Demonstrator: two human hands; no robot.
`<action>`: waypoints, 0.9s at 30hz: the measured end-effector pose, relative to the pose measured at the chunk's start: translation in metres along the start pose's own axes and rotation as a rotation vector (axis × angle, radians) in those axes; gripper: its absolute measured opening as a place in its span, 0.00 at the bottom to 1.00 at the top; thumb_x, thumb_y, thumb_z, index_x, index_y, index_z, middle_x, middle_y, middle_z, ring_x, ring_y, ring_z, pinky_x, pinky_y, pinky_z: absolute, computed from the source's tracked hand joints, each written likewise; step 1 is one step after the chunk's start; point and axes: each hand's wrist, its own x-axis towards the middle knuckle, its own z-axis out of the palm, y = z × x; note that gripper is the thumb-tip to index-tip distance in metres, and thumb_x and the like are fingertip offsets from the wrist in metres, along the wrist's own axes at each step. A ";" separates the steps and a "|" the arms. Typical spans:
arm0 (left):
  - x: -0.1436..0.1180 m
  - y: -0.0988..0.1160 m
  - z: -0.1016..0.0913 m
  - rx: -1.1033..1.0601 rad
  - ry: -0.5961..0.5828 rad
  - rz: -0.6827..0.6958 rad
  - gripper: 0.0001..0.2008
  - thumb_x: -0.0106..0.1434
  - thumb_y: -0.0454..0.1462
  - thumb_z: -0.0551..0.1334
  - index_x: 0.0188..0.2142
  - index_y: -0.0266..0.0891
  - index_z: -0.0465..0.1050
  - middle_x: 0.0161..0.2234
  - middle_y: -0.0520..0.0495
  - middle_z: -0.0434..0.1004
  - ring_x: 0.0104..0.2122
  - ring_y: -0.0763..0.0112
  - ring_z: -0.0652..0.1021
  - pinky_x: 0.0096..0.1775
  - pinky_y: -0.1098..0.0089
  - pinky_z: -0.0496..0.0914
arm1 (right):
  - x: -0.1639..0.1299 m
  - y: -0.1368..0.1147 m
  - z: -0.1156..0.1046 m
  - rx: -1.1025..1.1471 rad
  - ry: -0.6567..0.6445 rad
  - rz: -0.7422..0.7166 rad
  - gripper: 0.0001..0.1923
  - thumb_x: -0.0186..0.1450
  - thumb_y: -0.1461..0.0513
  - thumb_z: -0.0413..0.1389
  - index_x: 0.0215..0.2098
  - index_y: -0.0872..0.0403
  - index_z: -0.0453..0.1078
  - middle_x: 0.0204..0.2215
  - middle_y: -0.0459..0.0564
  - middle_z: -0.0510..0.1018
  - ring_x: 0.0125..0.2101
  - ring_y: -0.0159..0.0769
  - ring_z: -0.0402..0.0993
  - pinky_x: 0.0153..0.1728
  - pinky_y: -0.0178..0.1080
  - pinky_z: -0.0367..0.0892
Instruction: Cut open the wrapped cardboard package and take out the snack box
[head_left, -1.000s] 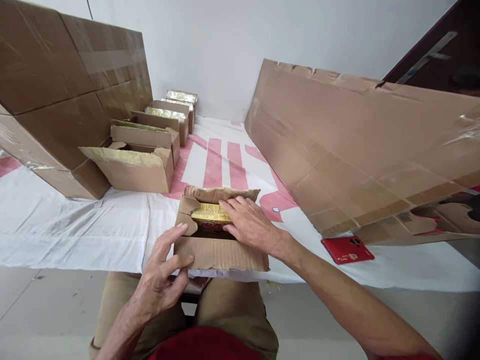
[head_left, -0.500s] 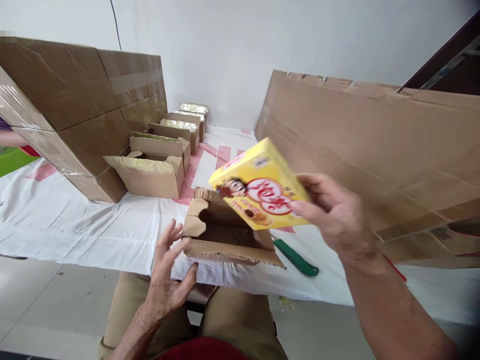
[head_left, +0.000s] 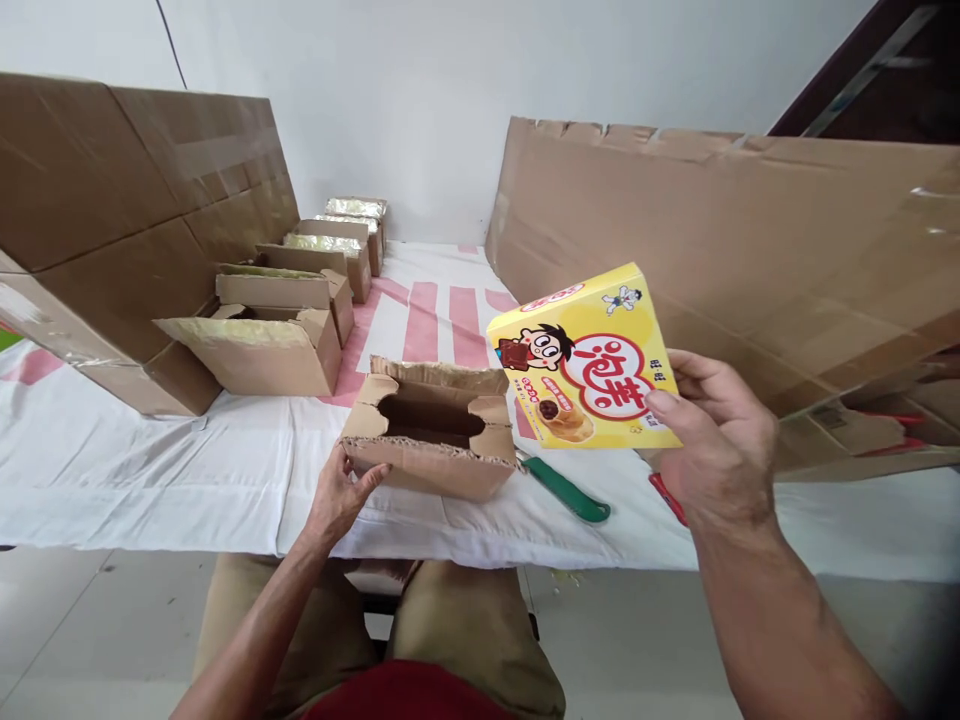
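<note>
A yellow snack box with a cartoon face and red lettering is held up by its right end in my right hand, thumb on the front. Left of it, an open-topped cardboard box sits near the table's front edge, its flaps up and its inside dark. My left hand grips the near left corner of this box, the thumb on its front side and the other fingers partly hidden behind the corner. A green-handled tool lies on the cloth just right of the cardboard box.
Several small cardboard boxes stand in a row at the left, beside stacked large taped cartons. A big cardboard sheet leans at the right. A red object lies partly behind my right wrist. White cloth covers the table.
My left hand has closed on the corner of the cardboard box, which now sits squarer to me. The snack box has moved right, off the opening, and faces me more.
</note>
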 end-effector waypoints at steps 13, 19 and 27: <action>0.068 0.049 0.009 0.057 0.261 0.255 0.39 0.54 0.39 0.71 0.64 0.40 0.64 0.64 0.33 0.70 0.63 0.51 0.73 0.62 0.52 0.68 | 0.005 -0.022 0.001 -0.059 -0.278 0.071 0.21 0.57 0.54 0.72 0.48 0.49 0.81 0.40 0.49 0.87 0.39 0.43 0.84 0.38 0.42 0.81; -0.003 0.123 -0.033 -0.086 -0.102 0.276 0.26 0.59 0.47 0.74 0.55 0.42 0.79 0.35 0.46 0.81 0.28 0.70 0.77 0.31 0.69 0.74 | 0.018 -0.048 0.054 -0.060 -0.684 0.068 0.18 0.58 0.57 0.71 0.47 0.51 0.82 0.41 0.48 0.87 0.39 0.41 0.83 0.39 0.41 0.81; -0.004 0.142 -0.060 -0.353 -0.053 0.220 0.23 0.54 0.45 0.78 0.48 0.41 0.83 0.35 0.45 0.85 0.25 0.72 0.77 0.22 0.73 0.72 | 0.034 -0.078 0.112 0.026 -0.816 -0.037 0.29 0.57 0.44 0.72 0.50 0.50 0.79 0.48 0.50 0.84 0.48 0.44 0.82 0.46 0.46 0.81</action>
